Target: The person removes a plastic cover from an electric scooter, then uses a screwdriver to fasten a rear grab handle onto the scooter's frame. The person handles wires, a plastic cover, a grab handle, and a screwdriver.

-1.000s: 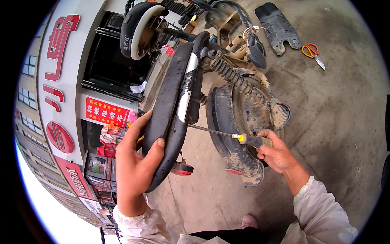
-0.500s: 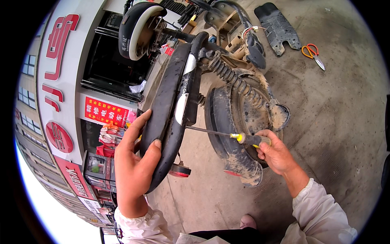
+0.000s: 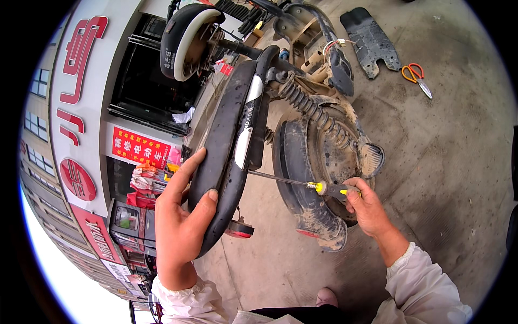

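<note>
My left hand [image 3: 181,229] grips the end of a long black scooter seat [image 3: 222,121], fingers on its far side and thumb across the black rail [image 3: 233,186] along its edge. My right hand [image 3: 367,208] is closed round the grey and yellow handle of a screwdriver [image 3: 280,179]. Its long shaft points left, and the tip meets the underside of the seat, where it is hidden. Beside the shaft are the scooter's muddy rear wheel [image 3: 337,156], black mudguard [image 3: 294,162] and a coil-spring shock absorber [image 3: 310,105].
On the concrete floor at the upper right lie orange-handled scissors [image 3: 417,79] and a dirty black plastic panel [image 3: 369,40]. A black and white saddle [image 3: 186,40] rises at the upper left. A red tail light [image 3: 239,229] hangs below the seat. A shopfront [image 3: 86,140] stands at left.
The screwdriver handle has turned in my right hand and sits slightly lower, its tip still at the seat's underside. My left hand keeps its hold on the seat.
</note>
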Motion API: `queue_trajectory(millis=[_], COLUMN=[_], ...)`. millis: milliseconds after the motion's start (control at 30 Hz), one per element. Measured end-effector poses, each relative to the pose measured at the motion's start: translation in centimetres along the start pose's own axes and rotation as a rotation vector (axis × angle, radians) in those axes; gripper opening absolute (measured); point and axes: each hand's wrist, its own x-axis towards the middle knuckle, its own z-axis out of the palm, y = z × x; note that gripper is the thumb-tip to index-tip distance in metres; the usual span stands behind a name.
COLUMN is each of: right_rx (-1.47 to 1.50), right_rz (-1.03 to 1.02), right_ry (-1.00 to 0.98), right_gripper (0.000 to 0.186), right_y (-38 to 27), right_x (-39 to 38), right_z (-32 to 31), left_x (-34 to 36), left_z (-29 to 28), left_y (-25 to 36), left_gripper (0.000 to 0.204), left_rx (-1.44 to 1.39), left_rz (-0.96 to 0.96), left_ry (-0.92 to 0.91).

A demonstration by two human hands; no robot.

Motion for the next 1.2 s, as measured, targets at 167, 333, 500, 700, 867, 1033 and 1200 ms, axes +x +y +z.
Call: queue_trajectory(millis=[167, 333, 500, 700, 867, 1033, 1200], right_rx=[0.092, 0.291, 0.400, 0.466, 0.607, 0.496, 0.428], right_rz=[-0.072, 0.085, 0.234, 0.299, 0.425, 0.484, 0.505], right_ry=[0.015, -0.043, -0.102, -0.053, -0.216, -0.070, -0.170], right_gripper=[0.030, 0.018, 0.016, 0.029, 0.042, 0.045, 0.047], right_y=[0.4, 0.1, -0.7, -0.9, -0.3, -1.5, -1.6], right_x=[-0.3, -0.2, -0.2, -0.1, 0.6, 0.5, 0.2], right_z=[1.3, 0.4, 0.1, 0.4, -1.5, -0.1, -0.5], left_x=[-0.2, 0.0, -0.2, -0.1, 0.0, -0.1, -0.2], left_z=[-0.4, -0.1, -0.6, -0.7, -0.6, -0.2, 0.0], left_y=[-0.1, 0.2, 0.2, -0.5, -0.5, 0.4, 0.2], left_gripper=[0.057, 0.055, 0.055, 0.054, 0.054, 0.056, 0.056], left_rx=[-0.003, 0.002, 0.062, 0.093, 0.078, -0.009, -0.056], left_rz=[0.014, -0.006, -0.046, 0.013, 0.013, -0.017, -0.027], left_ry=[0.016, 0.011, 0.040, 0.057, 0.052, 0.029, 0.021])
